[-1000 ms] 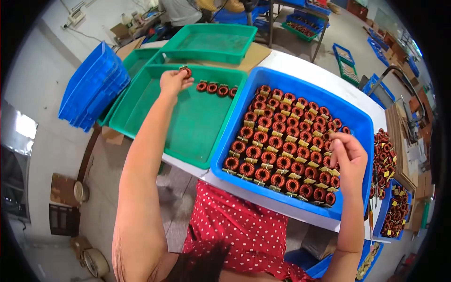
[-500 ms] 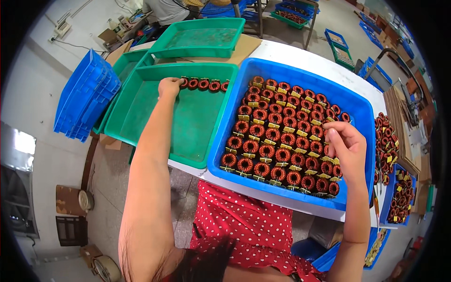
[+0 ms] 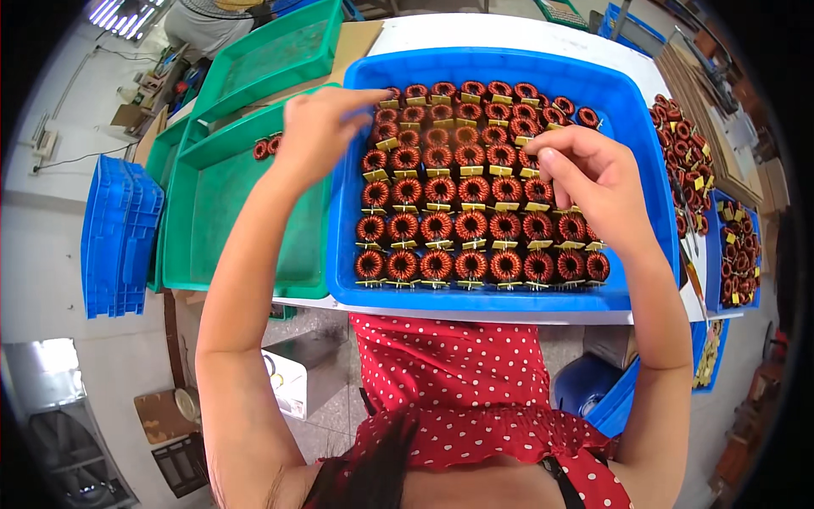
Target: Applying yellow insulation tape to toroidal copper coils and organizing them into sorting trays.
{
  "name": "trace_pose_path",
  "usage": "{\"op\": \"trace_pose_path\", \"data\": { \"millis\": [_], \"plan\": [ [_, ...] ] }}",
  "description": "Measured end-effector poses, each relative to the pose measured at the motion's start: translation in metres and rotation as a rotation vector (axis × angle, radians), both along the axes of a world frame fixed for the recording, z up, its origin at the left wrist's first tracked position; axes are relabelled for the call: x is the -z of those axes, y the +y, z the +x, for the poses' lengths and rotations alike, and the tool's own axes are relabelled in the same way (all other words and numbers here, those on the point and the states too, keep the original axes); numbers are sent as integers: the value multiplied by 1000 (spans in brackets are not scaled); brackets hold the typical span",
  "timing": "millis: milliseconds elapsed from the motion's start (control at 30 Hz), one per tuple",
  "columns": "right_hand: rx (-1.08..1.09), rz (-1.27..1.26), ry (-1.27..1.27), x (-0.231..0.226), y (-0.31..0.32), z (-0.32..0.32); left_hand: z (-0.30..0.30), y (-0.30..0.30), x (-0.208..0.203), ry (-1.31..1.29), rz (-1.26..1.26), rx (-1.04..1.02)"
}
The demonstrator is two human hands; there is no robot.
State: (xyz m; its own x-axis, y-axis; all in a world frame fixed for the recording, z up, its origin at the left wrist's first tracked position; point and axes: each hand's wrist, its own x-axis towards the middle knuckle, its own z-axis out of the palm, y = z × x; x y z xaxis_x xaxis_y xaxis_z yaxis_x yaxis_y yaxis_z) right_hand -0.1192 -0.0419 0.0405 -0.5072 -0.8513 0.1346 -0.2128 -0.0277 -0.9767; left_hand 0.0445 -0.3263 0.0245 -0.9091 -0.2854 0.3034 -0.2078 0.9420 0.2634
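My left hand (image 3: pixel 318 136), slightly blurred, reaches over the far left corner of the blue tray (image 3: pixel 475 299). Its index finger stretches toward the far row of copper-wound toroidal coils (image 3: pixel 437 193), thumb apart, nothing visibly held. Over the right part of the same tray, my right hand (image 3: pixel 598 174) has thumb and index close together and the other fingers curled. Whether anything small sits in that pinch is hidden. Rows of coils with yellowish plates fill most of the blue tray. In the green tray (image 3: pixel 216 246) a couple of coils (image 3: pixel 260 149) show; my left hand and forearm hide others.
Another green tray (image 3: pixel 267 59) lies behind. Stacked blue crates (image 3: pixel 123 237) stand at the left. To the right, a pile of loose coils (image 3: pixel 682 153) lies on the table, beside tweezers (image 3: pixel 694 276) and a blue bin of coils (image 3: pixel 736 254). A person in grey (image 3: pixel 203 30) is at the back left.
My left hand has left the coil row in the green tray and moved right to the blue tray. The view has turned rightward. My right hand still hovers over the blue tray's right side.
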Motion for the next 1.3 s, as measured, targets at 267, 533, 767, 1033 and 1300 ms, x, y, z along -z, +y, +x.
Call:
{"op": "trace_pose_path", "data": {
  "millis": [267,533,767,1033,1300],
  "plan": [
    [4,19,10,-1,3,-1,-28,8,-18,-475,-408,246],
    [35,-6,-13,0,1,0,-27,50,-24,35,307,-9],
    [-61,-83,-204,1,2,10,-16,134,-25,289,1563,11],
    [-163,-53,-314,-5,8,10,-10,149,-21,447,1619,128],
    [-220,-225,-76,-2,9,16,-6,149,-11,489,1614,202]
  ]
}}
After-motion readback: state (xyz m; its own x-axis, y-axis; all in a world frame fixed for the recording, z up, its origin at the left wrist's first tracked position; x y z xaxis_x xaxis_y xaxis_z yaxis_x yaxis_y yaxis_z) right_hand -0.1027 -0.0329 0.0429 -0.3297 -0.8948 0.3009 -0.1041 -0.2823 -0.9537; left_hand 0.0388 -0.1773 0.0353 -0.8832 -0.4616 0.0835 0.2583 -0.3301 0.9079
